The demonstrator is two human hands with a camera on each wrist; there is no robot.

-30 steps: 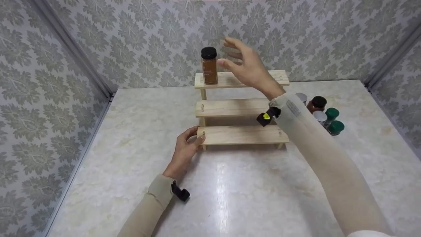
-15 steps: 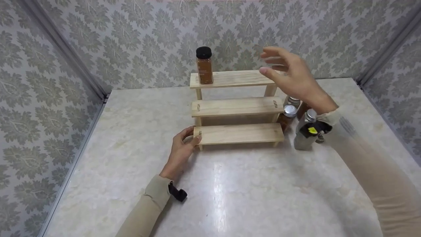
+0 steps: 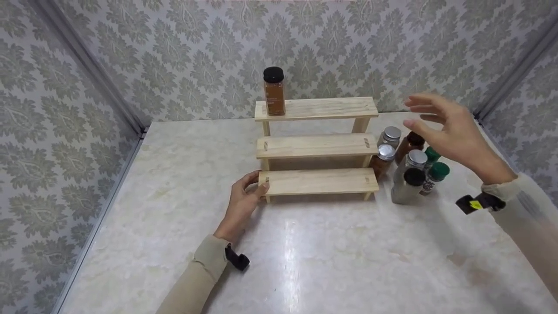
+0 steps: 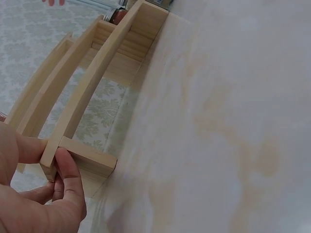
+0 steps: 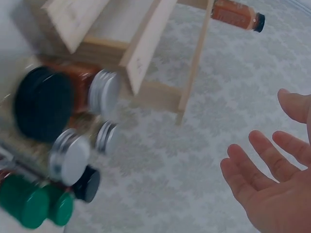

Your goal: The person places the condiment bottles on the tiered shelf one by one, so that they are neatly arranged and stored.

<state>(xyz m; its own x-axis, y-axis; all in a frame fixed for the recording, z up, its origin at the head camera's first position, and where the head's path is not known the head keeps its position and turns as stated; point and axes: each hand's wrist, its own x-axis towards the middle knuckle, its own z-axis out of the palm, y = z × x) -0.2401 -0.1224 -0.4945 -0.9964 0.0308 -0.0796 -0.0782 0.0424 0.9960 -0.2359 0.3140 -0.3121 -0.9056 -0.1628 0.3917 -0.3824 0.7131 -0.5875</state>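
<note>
A three-tier wooden rack (image 3: 318,146) stands on the table. My left hand (image 3: 242,198) pinches the left end of its lowest shelf; in the left wrist view the thumb and curled fingers (image 4: 70,182) clasp the board's corner. On the top shelf's left end stands a black-capped spice jar (image 3: 275,93) with orange-brown contents. My right hand (image 3: 453,131) hangs in the air above and right of a group of spice jars, fingers spread and holding nothing. In the right wrist view its fingers (image 5: 265,170) are apart from every jar.
Several jars crowd beside the rack's right end: silver-capped ones (image 3: 386,152), a black-capped one (image 3: 413,178) in front, and green-capped ones (image 3: 439,172) on the right. A patterned wall (image 3: 196,56) rises behind the table (image 3: 196,157).
My right hand has moved right and lower, from beside the jar on the top shelf to above the jar group. The left hand stays at the rack's lowest shelf.
</note>
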